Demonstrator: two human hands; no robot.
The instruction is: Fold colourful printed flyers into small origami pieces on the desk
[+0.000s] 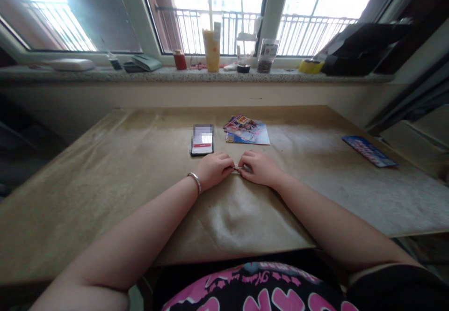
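Near the middle of the table [105, 198], my left hand [214, 168] and my right hand [261, 167] meet almost fingertip to fingertip. Between them is a small, thin whitish piece [236, 168], pinched at its left end by the left fingers and at its right end by the right ones. It looks like a folded strip, but its kind is too small to make out. A silver bangle [195, 183] circles my left wrist. Just beyond the left hand lies a phone [202, 141] with its screen lit. Colourful printed cards or leaflets [250, 131] lie in an overlapping pile past the right hand.
A blue printed packet [369, 151] lies near the table's right edge. Behind the table, the stone windowsill [150, 76] carries a yellow cup [211, 51], a red container [180, 60], a clear tub [267, 57], yellow tape [311, 66] and a black bag [358, 51].
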